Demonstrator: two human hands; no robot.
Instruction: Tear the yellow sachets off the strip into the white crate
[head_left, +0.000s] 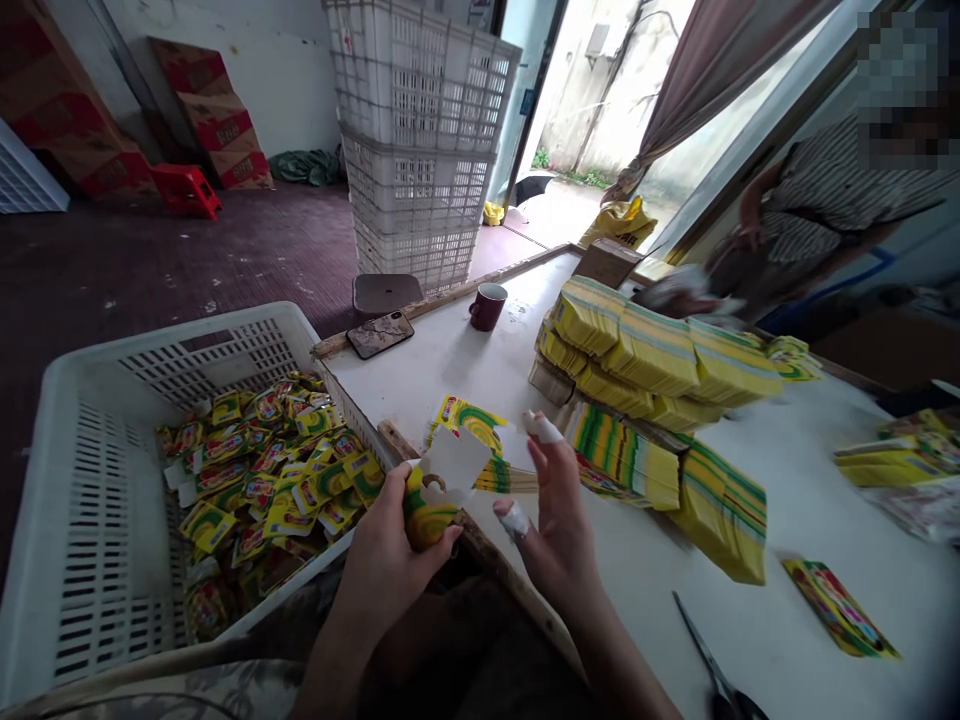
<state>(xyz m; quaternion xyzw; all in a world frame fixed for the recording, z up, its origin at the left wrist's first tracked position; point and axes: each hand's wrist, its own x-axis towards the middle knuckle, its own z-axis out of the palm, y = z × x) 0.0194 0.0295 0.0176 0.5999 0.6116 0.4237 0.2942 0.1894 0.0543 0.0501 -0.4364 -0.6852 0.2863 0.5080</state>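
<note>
My left hand point(390, 560) is closed round a yellow-green paper packet point(424, 515) whose white flap point(456, 462) sticks up. My right hand point(555, 520) hovers just right of it, fingers apart, with white tape on the thumb and a fingertip; it holds nothing. A flat yellow packet point(469, 420) lies on the white table point(795, 520) behind the hands. Stacks of flat yellow-green packets point(660, 350) stand to the right, fanned toward me.
A white plastic crate point(97, 480) at my left holds several folded packets point(262, 480). On the table are scissors point(712, 670), a maroon mug point(487, 305), a phone point(380, 334) and a loose packet point(840, 605). Another person point(825, 220) stands across the table. Stacked crates point(420, 150) rise behind.
</note>
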